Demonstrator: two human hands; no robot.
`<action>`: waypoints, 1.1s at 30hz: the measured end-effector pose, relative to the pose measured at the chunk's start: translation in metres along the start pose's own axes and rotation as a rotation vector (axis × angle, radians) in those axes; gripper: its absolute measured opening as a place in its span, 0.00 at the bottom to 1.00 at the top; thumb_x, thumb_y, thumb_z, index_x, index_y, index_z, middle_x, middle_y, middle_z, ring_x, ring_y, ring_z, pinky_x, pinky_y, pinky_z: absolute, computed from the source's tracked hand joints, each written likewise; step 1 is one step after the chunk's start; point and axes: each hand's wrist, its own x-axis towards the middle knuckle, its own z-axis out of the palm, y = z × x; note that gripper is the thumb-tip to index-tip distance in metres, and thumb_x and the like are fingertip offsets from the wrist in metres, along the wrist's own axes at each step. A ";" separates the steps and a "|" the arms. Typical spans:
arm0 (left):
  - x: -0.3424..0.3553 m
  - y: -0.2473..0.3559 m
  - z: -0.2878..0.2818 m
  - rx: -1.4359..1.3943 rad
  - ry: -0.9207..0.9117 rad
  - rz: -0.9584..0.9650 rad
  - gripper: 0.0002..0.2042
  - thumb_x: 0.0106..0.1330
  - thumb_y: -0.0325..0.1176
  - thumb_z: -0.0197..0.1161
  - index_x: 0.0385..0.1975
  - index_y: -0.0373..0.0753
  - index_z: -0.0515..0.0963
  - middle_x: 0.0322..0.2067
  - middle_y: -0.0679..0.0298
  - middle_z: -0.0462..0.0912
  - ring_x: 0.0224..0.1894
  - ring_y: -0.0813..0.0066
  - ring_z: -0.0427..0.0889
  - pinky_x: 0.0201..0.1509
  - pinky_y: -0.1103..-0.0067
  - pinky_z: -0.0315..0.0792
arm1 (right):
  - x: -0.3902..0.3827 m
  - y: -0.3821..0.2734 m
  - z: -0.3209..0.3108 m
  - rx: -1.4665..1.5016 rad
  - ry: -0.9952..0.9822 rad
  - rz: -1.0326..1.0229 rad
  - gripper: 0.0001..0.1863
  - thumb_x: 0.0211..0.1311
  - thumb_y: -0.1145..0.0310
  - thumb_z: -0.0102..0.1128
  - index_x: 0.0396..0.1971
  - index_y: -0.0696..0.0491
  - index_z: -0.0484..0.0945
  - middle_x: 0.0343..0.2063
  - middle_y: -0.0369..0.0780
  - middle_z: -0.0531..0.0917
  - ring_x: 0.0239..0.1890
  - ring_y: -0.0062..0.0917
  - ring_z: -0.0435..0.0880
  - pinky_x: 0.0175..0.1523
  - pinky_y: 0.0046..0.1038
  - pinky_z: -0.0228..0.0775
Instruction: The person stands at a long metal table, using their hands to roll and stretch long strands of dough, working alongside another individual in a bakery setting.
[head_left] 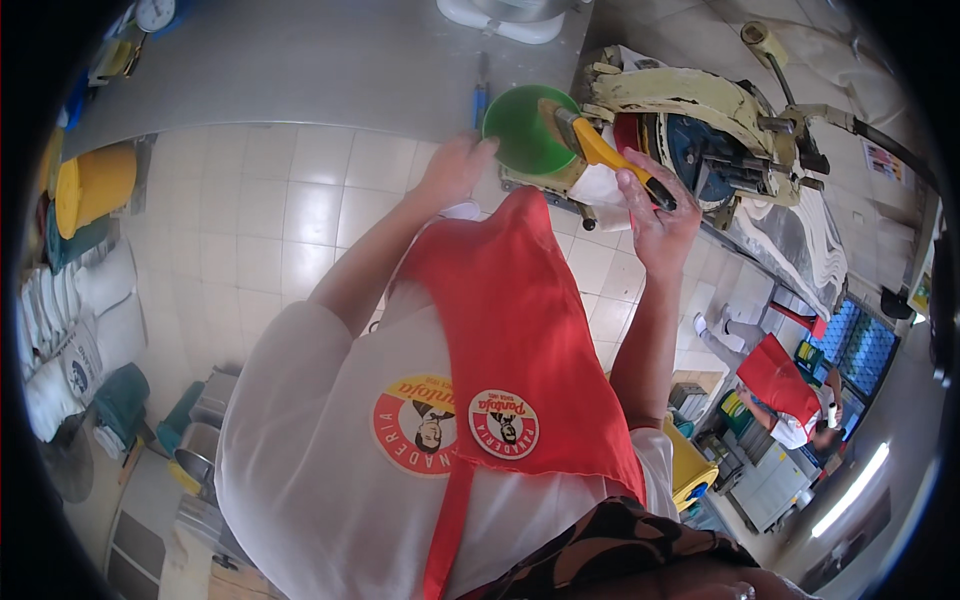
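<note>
A yellow-handled flat brush (598,150) with a black handle end is gripped in my right hand (665,215). Its tan bristles point down into a green plastic bucket (520,130), whose contents I cannot make out. My left hand (458,172) is at the bucket's left rim, fingers curled and seeming to grip it. The bucket is at the near edge of the grey metal table (330,75), beside a cream-painted machine (680,95) with chipped paint.
A blue-handled tool (480,100) lies on the table left of the bucket. A dial scale (155,12) stands far left. Yellow bin (97,188) and stacked white sacks (90,310) are at left. Another person in a red apron (780,380) is at right, apart from me.
</note>
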 end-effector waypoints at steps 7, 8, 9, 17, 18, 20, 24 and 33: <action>0.002 -0.018 -0.001 0.041 0.031 0.064 0.25 0.72 0.50 0.54 0.37 0.26 0.79 0.32 0.42 0.81 0.38 0.44 0.81 0.45 0.61 0.72 | 0.007 -0.006 0.007 -0.002 -0.043 -0.078 0.15 0.60 0.70 0.75 0.46 0.57 0.88 0.35 0.43 0.88 0.36 0.27 0.87 0.45 0.25 0.76; 0.001 -0.020 -0.003 0.032 0.028 0.059 0.25 0.72 0.50 0.55 0.36 0.27 0.80 0.30 0.44 0.81 0.36 0.47 0.81 0.44 0.63 0.72 | 0.011 -0.004 0.016 -0.039 -0.098 -0.097 0.15 0.60 0.69 0.75 0.46 0.55 0.88 0.34 0.43 0.88 0.35 0.28 0.86 0.44 0.26 0.76; 0.003 -0.014 -0.001 -0.029 0.008 -0.011 0.25 0.72 0.50 0.55 0.35 0.28 0.80 0.29 0.48 0.80 0.33 0.53 0.80 0.41 0.65 0.72 | 0.011 0.005 0.024 -0.083 -0.136 -0.094 0.15 0.60 0.68 0.75 0.46 0.54 0.88 0.32 0.43 0.87 0.33 0.29 0.86 0.42 0.26 0.77; 0.028 -0.052 -0.012 -0.250 0.121 -0.158 0.18 0.71 0.52 0.59 0.33 0.42 0.79 0.21 0.74 0.70 0.22 0.85 0.66 0.25 0.81 0.60 | -0.005 0.052 0.040 -0.247 -0.146 -0.245 0.24 0.61 0.62 0.70 0.57 0.50 0.79 0.39 0.45 0.78 0.44 0.43 0.79 0.52 0.42 0.74; 0.031 -0.055 -0.020 -0.321 0.162 -0.253 0.17 0.71 0.52 0.60 0.32 0.44 0.78 0.20 0.75 0.68 0.21 0.86 0.65 0.24 0.81 0.58 | -0.011 0.059 0.029 -0.278 -0.156 -0.197 0.23 0.63 0.60 0.68 0.56 0.50 0.79 0.40 0.47 0.80 0.46 0.45 0.80 0.52 0.43 0.75; 0.039 -0.054 -0.043 -0.442 0.325 -0.382 0.19 0.68 0.55 0.61 0.26 0.47 0.74 0.18 0.75 0.68 0.19 0.84 0.65 0.23 0.82 0.59 | -0.019 0.078 0.010 -0.329 -0.207 -0.028 0.23 0.64 0.58 0.66 0.56 0.51 0.79 0.42 0.48 0.81 0.47 0.45 0.81 0.52 0.44 0.75; 0.074 -0.074 -0.093 -0.585 0.426 -0.549 0.19 0.68 0.56 0.63 0.28 0.46 0.73 0.21 0.73 0.70 0.21 0.83 0.67 0.25 0.81 0.62 | -0.087 0.173 -0.008 -0.453 -0.221 0.312 0.24 0.65 0.56 0.63 0.57 0.52 0.79 0.43 0.49 0.83 0.48 0.46 0.83 0.53 0.45 0.75; 0.100 -0.098 -0.090 -0.737 0.651 -0.321 0.28 0.76 0.57 0.53 0.57 0.34 0.73 0.32 0.64 0.71 0.27 0.72 0.68 0.27 0.76 0.63 | -0.513 0.314 0.001 -0.186 -0.151 1.576 0.15 0.62 0.67 0.54 0.16 0.54 0.81 0.19 0.46 0.84 0.23 0.35 0.87 0.23 0.37 0.75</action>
